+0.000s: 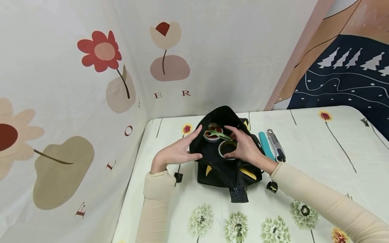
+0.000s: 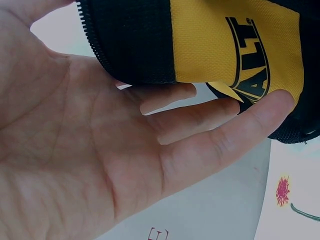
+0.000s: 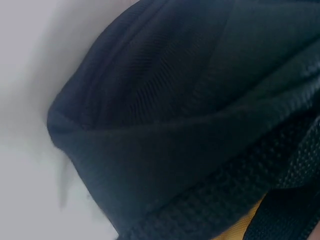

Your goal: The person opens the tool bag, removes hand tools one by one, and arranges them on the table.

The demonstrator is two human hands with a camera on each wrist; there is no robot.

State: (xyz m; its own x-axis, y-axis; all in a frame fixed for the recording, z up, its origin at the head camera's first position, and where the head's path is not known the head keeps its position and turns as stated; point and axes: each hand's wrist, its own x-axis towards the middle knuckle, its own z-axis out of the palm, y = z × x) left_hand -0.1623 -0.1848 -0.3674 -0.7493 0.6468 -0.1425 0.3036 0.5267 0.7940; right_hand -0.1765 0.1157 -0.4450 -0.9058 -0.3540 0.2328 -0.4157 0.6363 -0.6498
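Observation:
A black and yellow zippered tool bag stands unzipped, its mouth facing up. My left hand touches its left side; in the left wrist view, straight fingers lie along the yellow panel. My right hand reaches into the bag, its thumb and fingers round a pale tape roll. Scissors with green handles lie inside, over another white-rimmed roll with a red inside. The right wrist view is filled mostly by black bag fabric; the right hand's grip is hidden there.
Right of the bag, a teal bar-shaped item and a grey utility knife lie side by side on the flower-print table cover. Printed cloth hangs behind the table and along its left.

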